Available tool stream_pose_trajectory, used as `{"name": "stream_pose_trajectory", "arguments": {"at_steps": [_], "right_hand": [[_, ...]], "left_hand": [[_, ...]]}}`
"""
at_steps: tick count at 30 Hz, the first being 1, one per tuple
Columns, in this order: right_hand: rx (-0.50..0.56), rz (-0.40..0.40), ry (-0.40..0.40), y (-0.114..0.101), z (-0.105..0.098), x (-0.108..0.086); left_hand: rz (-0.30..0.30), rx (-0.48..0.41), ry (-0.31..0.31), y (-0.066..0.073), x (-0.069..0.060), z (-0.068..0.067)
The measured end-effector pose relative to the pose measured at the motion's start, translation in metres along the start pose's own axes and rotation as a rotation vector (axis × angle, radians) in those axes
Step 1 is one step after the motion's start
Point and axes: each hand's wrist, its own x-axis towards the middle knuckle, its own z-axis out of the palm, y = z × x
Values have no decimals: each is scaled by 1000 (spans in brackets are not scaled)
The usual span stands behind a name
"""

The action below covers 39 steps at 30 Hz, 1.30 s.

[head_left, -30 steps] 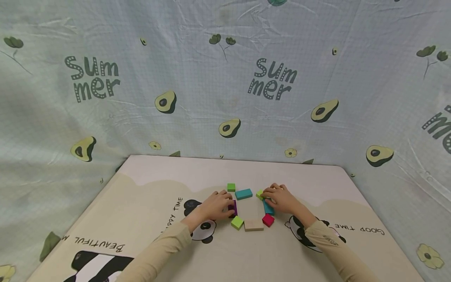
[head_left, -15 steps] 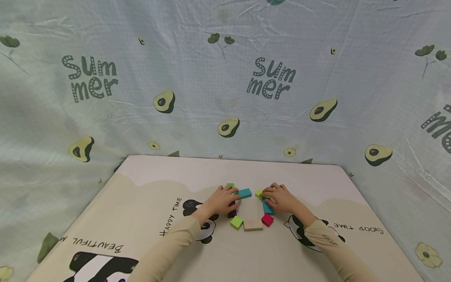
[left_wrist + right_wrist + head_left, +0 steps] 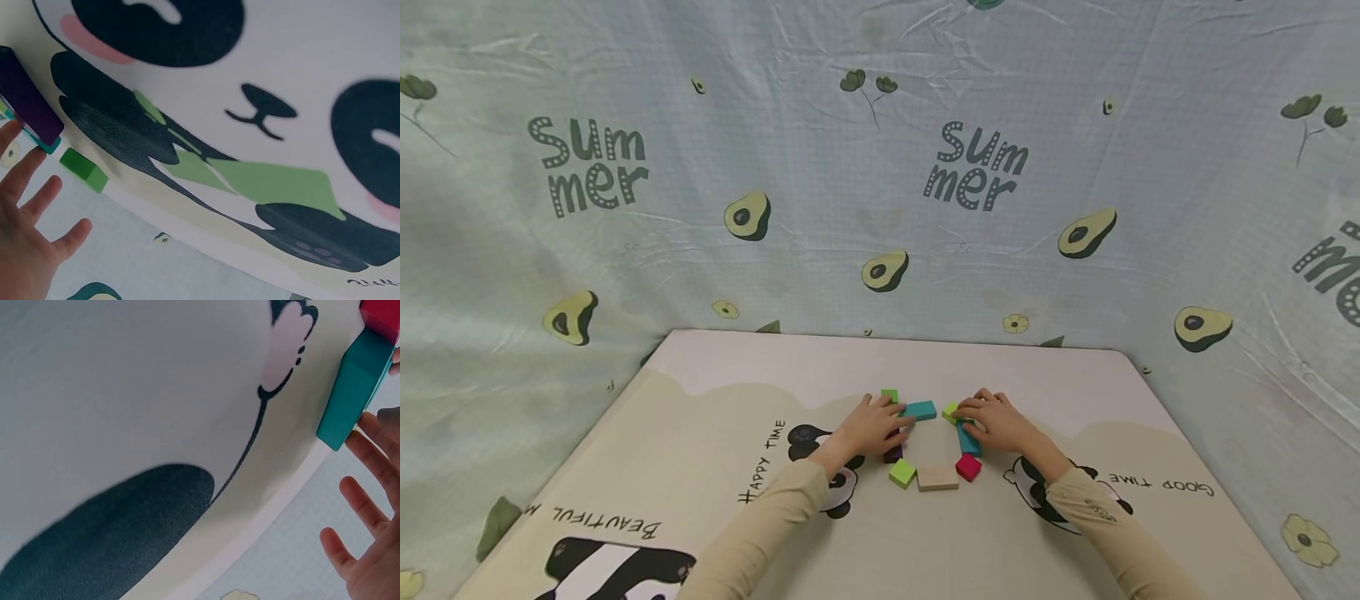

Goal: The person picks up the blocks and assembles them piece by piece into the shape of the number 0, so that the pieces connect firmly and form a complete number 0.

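In the head view my left hand (image 3: 871, 427) reaches over the purple block (image 3: 892, 454), its fingertips by the left end of a teal block (image 3: 921, 410). A green cube (image 3: 889, 395) stands just behind those fingers. Spread fingers, the purple block (image 3: 28, 97) and the green block (image 3: 84, 170) appear in the left wrist view. My right hand (image 3: 997, 423) rests at another teal block (image 3: 969, 439), fingertips beside a yellow-green cube (image 3: 950, 412). The right wrist view has fingers touching that teal block (image 3: 355, 390); part of the hand lies outside the frame.
A yellow-green cube (image 3: 902, 473), a plain wooden block (image 3: 937, 478) and a red cube (image 3: 968, 467) form the near side of the ring of blocks. The panda-printed table (image 3: 1000, 550) meets an avocado-patterned curtain (image 3: 820, 250) at its back edge.
My left hand has shifted right and slightly back, from beside the purple block to over it, fingertips now by the rear teal block. The right hand has stayed in place.
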Motion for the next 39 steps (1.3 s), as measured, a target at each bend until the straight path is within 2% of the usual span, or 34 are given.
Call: {"name": "stream_pose_trajectory", "arguments": {"at_steps": [9,16,39], "right_hand": [[-3,-4,0,-1,-1,-1],[13,1,-7,-3,-3,-1],[7,18,-25,-1,-3,0]], "left_hand": [[-26,-79,-36,-3,5,3],[-41,-79,-58,-4,8,2],[-37,-88,-51,-5,16,6]]}}
